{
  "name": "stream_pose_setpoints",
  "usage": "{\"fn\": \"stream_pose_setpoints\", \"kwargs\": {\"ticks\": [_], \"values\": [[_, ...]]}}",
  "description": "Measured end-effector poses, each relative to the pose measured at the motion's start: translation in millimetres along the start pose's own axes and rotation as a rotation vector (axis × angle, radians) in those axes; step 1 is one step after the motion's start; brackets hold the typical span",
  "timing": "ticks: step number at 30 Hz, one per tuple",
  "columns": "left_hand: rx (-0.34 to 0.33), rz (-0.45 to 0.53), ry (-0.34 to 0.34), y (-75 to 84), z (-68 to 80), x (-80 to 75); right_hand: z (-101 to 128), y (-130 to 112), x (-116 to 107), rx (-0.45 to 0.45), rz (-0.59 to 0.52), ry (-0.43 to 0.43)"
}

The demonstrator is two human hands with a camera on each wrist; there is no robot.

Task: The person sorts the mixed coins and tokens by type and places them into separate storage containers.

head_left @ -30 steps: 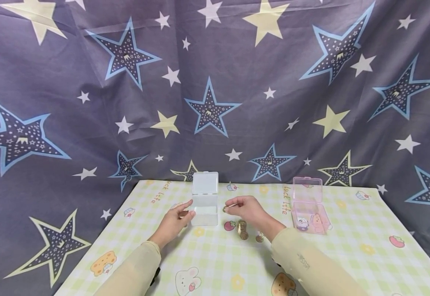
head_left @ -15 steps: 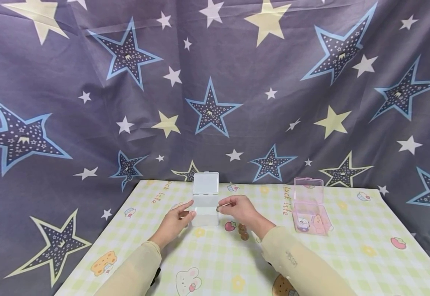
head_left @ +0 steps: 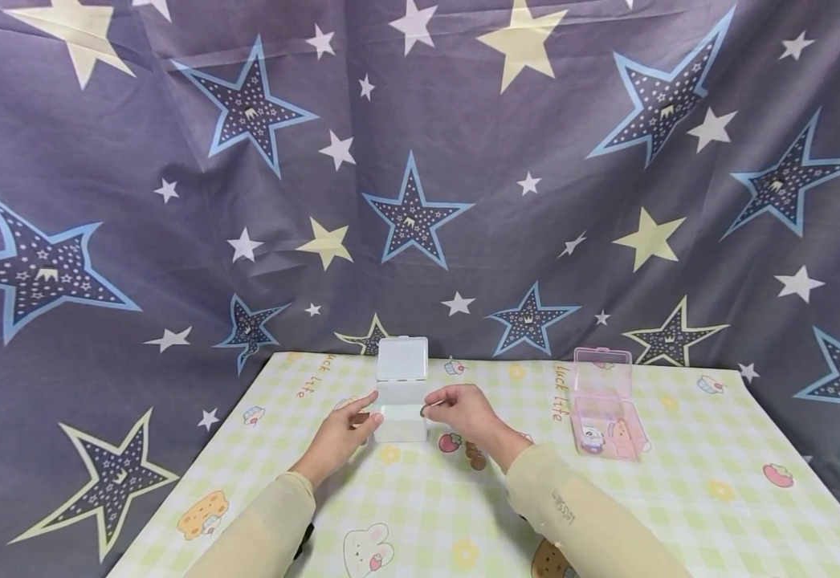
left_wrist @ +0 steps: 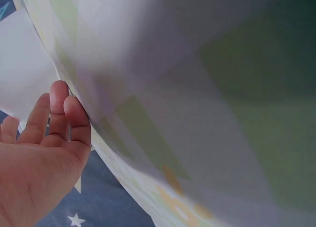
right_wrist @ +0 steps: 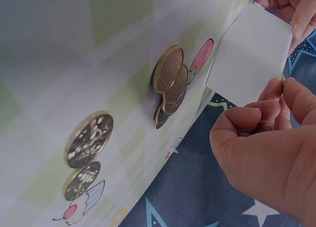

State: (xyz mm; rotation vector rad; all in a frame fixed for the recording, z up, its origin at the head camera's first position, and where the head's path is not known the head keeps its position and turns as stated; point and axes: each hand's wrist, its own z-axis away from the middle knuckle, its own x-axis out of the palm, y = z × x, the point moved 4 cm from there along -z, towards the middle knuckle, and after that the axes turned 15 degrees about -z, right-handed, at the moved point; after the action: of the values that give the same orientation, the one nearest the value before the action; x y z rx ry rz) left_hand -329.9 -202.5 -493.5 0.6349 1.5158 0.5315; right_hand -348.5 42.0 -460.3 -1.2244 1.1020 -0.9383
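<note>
A clear white box (head_left: 400, 419) stands open on the checked tablecloth (head_left: 420, 514), its lid (head_left: 401, 358) upright. My left hand (head_left: 371, 408) rests against the box's left side with relaxed, straight fingers (left_wrist: 59, 113). My right hand (head_left: 427, 408) pinches a small gold coin (right_wrist: 283, 80) between thumb and forefinger, right at the box's right edge (right_wrist: 249, 56). Behind that hand a short pile of coins (head_left: 474, 456) lies on the cloth, seen close in the right wrist view as overlapping gold coins (right_wrist: 168, 86).
Two more coins (right_wrist: 89, 138) lie apart from the pile. An open pink box (head_left: 603, 413) with cartoon stickers stands to the right. A star-patterned cloth (head_left: 420, 177) hangs behind the table. The table's left edge runs near my left forearm.
My right hand has carried the pinched coin leftward from above the coin pile to the white box's right edge. The left hand has stayed at the box.
</note>
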Motion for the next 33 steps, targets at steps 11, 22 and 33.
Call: {"fn": "stream_pose_setpoints", "kwargs": {"ticks": [11,22,33], "values": [[0.006,0.003,-0.007,0.2,0.8,1.6,1,6,-4,0.028,0.006,0.036],[0.004,0.001,-0.019,-1.4,1.1,2.6,8,4,-16,0.029,0.031,0.032],[0.008,-0.007,-0.023,1.2,-0.7,0.1,29,8,-76,0.022,0.184,0.010]]}}
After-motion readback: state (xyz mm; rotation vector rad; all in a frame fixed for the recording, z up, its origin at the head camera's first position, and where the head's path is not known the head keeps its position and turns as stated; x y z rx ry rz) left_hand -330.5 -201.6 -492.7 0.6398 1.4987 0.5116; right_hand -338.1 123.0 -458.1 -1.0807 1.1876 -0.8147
